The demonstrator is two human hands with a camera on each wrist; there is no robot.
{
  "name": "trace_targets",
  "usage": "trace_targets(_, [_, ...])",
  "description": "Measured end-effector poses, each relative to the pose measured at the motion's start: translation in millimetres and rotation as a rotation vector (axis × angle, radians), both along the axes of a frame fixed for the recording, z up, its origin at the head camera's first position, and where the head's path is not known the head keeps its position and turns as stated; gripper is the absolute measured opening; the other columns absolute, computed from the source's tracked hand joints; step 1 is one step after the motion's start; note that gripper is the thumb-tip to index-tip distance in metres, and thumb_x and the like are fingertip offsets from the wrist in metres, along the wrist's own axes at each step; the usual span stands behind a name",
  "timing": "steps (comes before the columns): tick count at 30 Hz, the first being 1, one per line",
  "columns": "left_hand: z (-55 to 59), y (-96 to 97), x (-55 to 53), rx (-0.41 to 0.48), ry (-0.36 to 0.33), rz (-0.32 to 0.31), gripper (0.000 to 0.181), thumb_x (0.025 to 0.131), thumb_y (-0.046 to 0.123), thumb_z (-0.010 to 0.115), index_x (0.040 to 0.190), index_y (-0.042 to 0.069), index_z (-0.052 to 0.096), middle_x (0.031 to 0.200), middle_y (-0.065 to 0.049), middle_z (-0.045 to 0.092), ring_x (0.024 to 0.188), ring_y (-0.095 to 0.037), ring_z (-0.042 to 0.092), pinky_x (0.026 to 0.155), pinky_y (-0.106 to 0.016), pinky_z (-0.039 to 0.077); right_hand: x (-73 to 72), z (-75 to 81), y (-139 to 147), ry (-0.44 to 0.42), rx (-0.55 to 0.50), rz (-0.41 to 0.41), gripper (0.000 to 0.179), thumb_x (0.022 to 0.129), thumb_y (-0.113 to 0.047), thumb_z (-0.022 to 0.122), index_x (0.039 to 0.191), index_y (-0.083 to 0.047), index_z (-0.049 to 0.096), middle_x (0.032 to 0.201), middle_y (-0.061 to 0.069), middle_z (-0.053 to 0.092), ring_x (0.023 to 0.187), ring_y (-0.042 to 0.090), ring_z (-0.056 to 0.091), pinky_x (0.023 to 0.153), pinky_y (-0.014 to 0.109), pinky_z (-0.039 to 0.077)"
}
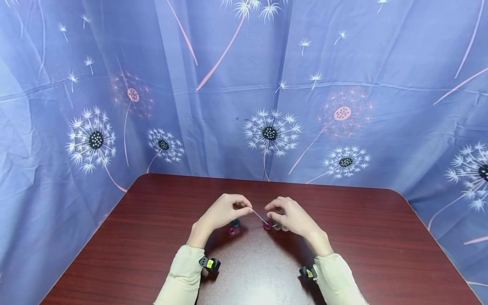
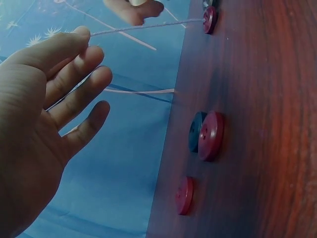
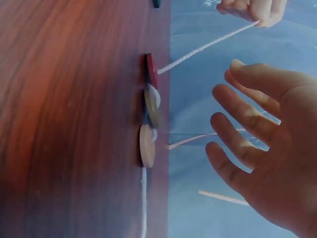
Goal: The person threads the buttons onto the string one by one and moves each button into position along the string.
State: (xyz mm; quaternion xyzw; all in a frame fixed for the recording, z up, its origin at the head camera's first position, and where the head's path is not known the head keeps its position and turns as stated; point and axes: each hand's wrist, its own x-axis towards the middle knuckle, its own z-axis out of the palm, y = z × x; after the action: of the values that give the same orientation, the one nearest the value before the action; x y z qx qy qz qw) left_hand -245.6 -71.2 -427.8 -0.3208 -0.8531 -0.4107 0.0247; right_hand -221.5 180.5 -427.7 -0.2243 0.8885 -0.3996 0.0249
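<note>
Pinching white cord [image 3: 198, 51] with left hand [image 1: 225, 210].
Holding nothing in loosely curved right hand [image 1: 295, 216], near threaded red button [image 2: 210, 21]; wearing wrist cameras [image 1: 216, 266] with yellow, unreadably small labels [image 1: 209, 263].

Cloth [image 1: 213, 106] fills the upper frame behind the desk [image 1: 152, 254]. Below the frame's centre, loose buttons [image 1: 231, 231] lie on the desk, left of the strung buttons [image 1: 267, 225]. String [image 1: 259, 216] slants from these, up and left, to the left hand [image 1: 225, 212]; the right hand [image 1: 295, 217] hangs above their right part.
</note>
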Motion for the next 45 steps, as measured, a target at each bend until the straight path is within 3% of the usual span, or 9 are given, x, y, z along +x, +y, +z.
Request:
trace_targets(11, [-0.6,1.4,0.7,-0.002,0.006,-0.008,0.006,0.091,0.031,0.073,0.091,0.025,0.073,0.078,0.016,0.067,0.076,-0.001,0.061,0.074,-0.022,0.052,4.8,5.1,-6,0.038,-0.065,0.005,0.018,0.094,-0.015,0.066,0.111,-0.010,0.070,0.099,0.003,0.066,0.053,0.032,0.062,0.039,0.029,0.049])
trace_targets(16, [-0.8,1.7,0.5,0.006,0.010,-0.010,0.005,0.090,0.030,0.074,0.091,0.026,0.073,0.078,0.015,0.067,0.075,-0.001,0.061,0.072,-0.022,0.052,6.4,5.8,-10,0.081,-0.082,0.024,0.019,0.094,-0.013,0.067,0.112,-0.008,0.070,0.097,0.004,0.068,0.062,0.030,0.065,0.045,0.027,0.051])
trace_targets(23, [-3.3,2.1,-1.4,0.006,-0.013,-0.027,0.004,0.090,0.029,0.074,0.092,0.026,0.073,0.079,0.015,0.067,0.075,-0.001,0.061,0.072,-0.022,0.052,8.3,1.8,-19,-0.011,-0.133,0.047,0.024,0.094,-0.015,0.066,0.118,-0.011,0.067,0.100,0.009,0.074,0.070,0.032,0.068,0.052,0.027,0.052])
trace_targets(27, [-4.4,2.4,-2.0,0.012,-0.008,-0.047,0.005,0.090,0.028,0.074,0.093,0.025,0.074,0.080,0.016,0.068,0.076,-0.001,0.062,0.072,-0.023,0.052,8.4,-1.2,-25,0.002,-0.147,0.064,0.023,0.094,-0.015,0.067,0.117,-0.014,0.068,0.101,0.008,0.074,0.077,0.033,0.071,0.057,0.026,0.054])
trace_targets(30, [-4.2,2.5,-1.6,0.019,-0.011,-0.057,0.006,0.089,0.028,0.075,0.093,0.024,0.074,0.079,0.016,0.068,0.076,-0.001,0.063,0.071,-0.023,0.053,8.2,-2.7,-27,0.032,-0.140,0.063,0.019,0.093,-0.014,0.067,0.112,-0.014,0.069,0.097,0.005,0.074,0.078,0.031,0.071,0.059,0.025,0.055])
trace_targets(37, [-3.4,2.6,0.2,0.007,-0.014,-0.055,0.008,0.090,0.029,0.074,0.093,0.022,0.074,0.079,0.015,0.068,0.075,0.000,0.062,0.071,-0.022,0.051,5.9,-3.5,-27,0.143,-0.076,-0.003,0.006,0.094,-0.014,0.067,0.097,-0.017,0.071,0.083,-0.002,0.072,0.072,0.014,0.065,0.067,0.021,0.050])
trace_targets(45, [-4.7,2.6,-1.4,-0.026,-0.004,-0.015,0.006,0.089,0.029,0.075,0.092,0.024,0.073,0.080,0.016,0.067,0.077,0.000,0.062,0.074,-0.024,0.052,5.0,-2.6,-26,0.169,-0.042,-0.050,0.005,0.093,-0.017,0.068,0.093,-0.021,0.071,0.079,-0.011,0.069,0.070,0.005,0.059,0.067,0.021,0.048])
